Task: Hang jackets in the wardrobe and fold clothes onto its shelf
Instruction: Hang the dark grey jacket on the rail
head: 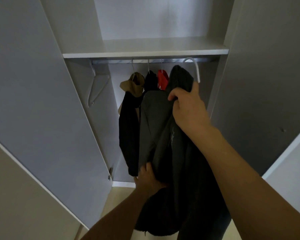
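Dark jacket (163,129) in both hands' grip

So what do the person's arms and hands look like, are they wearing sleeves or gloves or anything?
Both forearms are bare as far as the picture shows: no sleeves in view. The left hand and the right hand have no gloves, and I can see no rings, watch or bracelet on them. There are no marks or stickers either.
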The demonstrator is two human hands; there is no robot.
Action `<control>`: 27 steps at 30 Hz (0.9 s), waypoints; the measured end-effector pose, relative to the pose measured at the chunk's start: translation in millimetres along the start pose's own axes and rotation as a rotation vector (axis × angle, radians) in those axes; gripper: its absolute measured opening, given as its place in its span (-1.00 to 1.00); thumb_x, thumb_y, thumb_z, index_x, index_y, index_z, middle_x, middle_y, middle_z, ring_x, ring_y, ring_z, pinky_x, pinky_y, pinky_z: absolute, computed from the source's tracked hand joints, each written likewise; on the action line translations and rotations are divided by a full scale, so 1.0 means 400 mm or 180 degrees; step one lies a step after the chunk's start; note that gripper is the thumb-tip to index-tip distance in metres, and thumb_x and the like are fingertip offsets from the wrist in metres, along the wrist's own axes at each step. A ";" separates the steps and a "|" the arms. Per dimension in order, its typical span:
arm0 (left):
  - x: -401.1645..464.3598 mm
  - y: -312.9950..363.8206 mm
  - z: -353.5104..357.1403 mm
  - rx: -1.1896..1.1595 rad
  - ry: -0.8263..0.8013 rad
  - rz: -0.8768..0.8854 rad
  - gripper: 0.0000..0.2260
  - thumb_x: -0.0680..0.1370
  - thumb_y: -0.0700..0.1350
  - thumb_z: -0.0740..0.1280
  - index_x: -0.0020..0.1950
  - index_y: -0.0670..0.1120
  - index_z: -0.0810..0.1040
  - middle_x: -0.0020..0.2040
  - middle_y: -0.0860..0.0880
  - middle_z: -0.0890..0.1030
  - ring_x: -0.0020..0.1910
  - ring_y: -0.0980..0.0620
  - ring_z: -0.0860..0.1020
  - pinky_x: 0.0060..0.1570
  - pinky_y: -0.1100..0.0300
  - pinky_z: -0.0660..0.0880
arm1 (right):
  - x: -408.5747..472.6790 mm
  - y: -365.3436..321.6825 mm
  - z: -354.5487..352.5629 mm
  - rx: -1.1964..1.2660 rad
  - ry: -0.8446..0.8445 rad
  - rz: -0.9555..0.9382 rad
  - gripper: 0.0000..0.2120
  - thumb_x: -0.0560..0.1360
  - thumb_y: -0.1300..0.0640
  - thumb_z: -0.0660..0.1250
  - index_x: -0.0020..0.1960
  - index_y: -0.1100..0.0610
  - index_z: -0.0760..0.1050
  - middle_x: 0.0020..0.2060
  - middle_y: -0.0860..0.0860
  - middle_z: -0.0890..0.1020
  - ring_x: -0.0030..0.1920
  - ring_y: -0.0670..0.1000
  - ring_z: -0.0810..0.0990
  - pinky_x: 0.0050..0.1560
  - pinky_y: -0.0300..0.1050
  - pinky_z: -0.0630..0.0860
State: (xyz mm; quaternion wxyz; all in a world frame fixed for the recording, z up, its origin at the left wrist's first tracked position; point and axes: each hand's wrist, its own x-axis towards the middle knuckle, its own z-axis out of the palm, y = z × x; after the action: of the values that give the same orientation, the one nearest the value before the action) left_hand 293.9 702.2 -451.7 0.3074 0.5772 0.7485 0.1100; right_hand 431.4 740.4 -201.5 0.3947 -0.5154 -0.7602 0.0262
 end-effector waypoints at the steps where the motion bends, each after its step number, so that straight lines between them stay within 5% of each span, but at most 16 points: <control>1: 0.008 0.003 0.008 -0.0247 -0.0085 -0.0040 -0.21 0.41 0.24 0.42 0.51 -0.02 0.16 0.46 -0.12 0.28 0.42 -0.15 0.31 0.44 -0.13 0.22 | -0.001 0.004 -0.008 0.0020 0.0039 0.0023 -0.84 0.60 0.21 0.15 0.01 0.10 0.51 0.38 0.17 0.21 -0.20 0.09 0.50 -0.10 0.02 0.58; 3: 0.010 0.012 0.007 -0.0856 -0.0233 0.0056 -0.55 0.58 0.11 0.29 0.40 -0.05 0.36 0.34 -0.12 0.47 0.27 -0.07 0.47 0.35 0.07 0.35 | -0.003 0.011 -0.021 0.0060 0.0143 0.0108 -0.83 0.60 0.23 0.17 0.03 0.12 0.53 0.37 0.16 0.23 -0.10 0.14 0.52 -0.03 0.03 0.58; 5: -0.002 0.019 0.000 -0.1093 -0.0261 0.0301 -0.63 0.63 0.05 0.23 0.39 -0.06 0.38 0.32 -0.10 0.50 0.23 0.00 0.48 0.27 0.22 0.32 | -0.003 0.015 -0.030 0.0093 0.0256 0.0168 -0.82 0.60 0.24 0.16 0.03 0.14 0.54 0.37 0.17 0.23 -0.03 0.17 0.52 -0.01 0.04 0.57; 7: -0.009 0.020 -0.009 -0.1308 -0.0174 0.0335 -0.64 0.65 -0.01 0.19 0.42 -0.06 0.34 0.37 -0.11 0.45 0.30 -0.02 0.44 0.35 0.14 0.29 | -0.003 0.023 -0.041 -0.0001 0.0311 0.0147 -0.83 0.60 0.24 0.17 0.00 0.13 0.54 0.38 0.18 0.23 -0.06 0.19 0.53 -0.06 0.06 0.58; 9: -0.008 0.017 -0.046 -0.1724 0.0226 0.0175 -0.64 0.65 -0.10 0.16 0.46 -0.08 0.30 0.38 -0.11 0.43 0.35 -0.11 0.41 0.39 0.02 0.31 | -0.006 0.047 -0.055 -0.0204 0.0298 0.0069 -0.81 0.58 0.26 0.20 -0.08 0.09 0.56 0.40 0.20 0.21 -0.11 0.21 0.54 -0.12 0.07 0.59; 11: -0.003 0.012 -0.135 -0.1770 0.0955 0.0295 -0.69 0.65 -0.17 0.16 0.40 -0.12 0.36 0.26 -0.09 0.50 0.26 -0.09 0.48 0.24 0.11 0.38 | -0.013 0.085 -0.068 -0.0416 0.0178 0.0018 -0.79 0.55 0.28 0.22 -0.15 0.08 0.57 0.44 0.21 0.17 -0.15 0.22 0.54 -0.14 0.06 0.59; 14: -0.011 0.026 -0.320 -0.1149 0.1654 0.1106 -0.86 0.62 -0.15 0.23 0.16 -0.05 0.47 -0.09 0.07 0.56 -0.13 0.11 0.51 -0.07 0.34 0.37 | -0.032 0.136 -0.055 -0.0583 -0.0211 0.0083 -0.79 0.54 0.25 0.25 -0.20 0.13 0.60 0.49 0.20 0.13 -0.15 0.23 0.56 -0.09 0.03 0.56; 17: -0.020 0.079 -0.463 -0.0229 0.1463 0.1767 -0.92 0.57 -0.04 0.25 0.05 0.04 0.42 -0.28 0.13 0.51 -0.29 0.09 0.53 -0.30 0.32 0.38 | -0.047 0.162 -0.013 -0.0416 -0.0394 0.0368 -0.78 0.54 0.22 0.25 -0.22 0.22 0.60 0.49 0.20 0.15 -0.25 0.16 0.53 -0.12 -0.08 0.47; 22: -0.010 0.060 -0.487 0.1033 0.1214 0.1604 -0.68 0.56 -0.02 0.23 0.27 -0.11 0.37 -0.01 -0.14 0.61 -0.07 -0.18 0.59 -0.09 0.04 0.50 | -0.022 0.147 0.019 0.0486 0.0015 0.1095 -0.76 0.56 0.27 0.19 -0.09 0.17 0.64 0.46 0.14 0.22 0.19 0.13 0.49 0.23 -0.24 0.32; 27: -0.002 -0.145 -0.400 0.1805 0.0587 0.0864 -0.45 0.45 -0.02 0.33 0.38 -0.06 0.21 0.11 -0.13 0.50 0.02 -0.20 0.56 -0.04 0.00 0.50 | 0.021 0.086 0.050 0.0892 0.0379 0.1213 -0.76 0.60 0.22 0.15 -0.08 0.13 0.60 0.41 0.18 0.29 0.02 0.00 0.51 0.27 -0.11 0.43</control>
State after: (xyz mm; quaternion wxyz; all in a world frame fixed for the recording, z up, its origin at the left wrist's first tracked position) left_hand 154.0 714.1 -355.8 0.0480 0.7219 0.6903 -0.0110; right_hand 443.7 770.4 -225.9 0.4944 -0.5903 -0.6136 0.1749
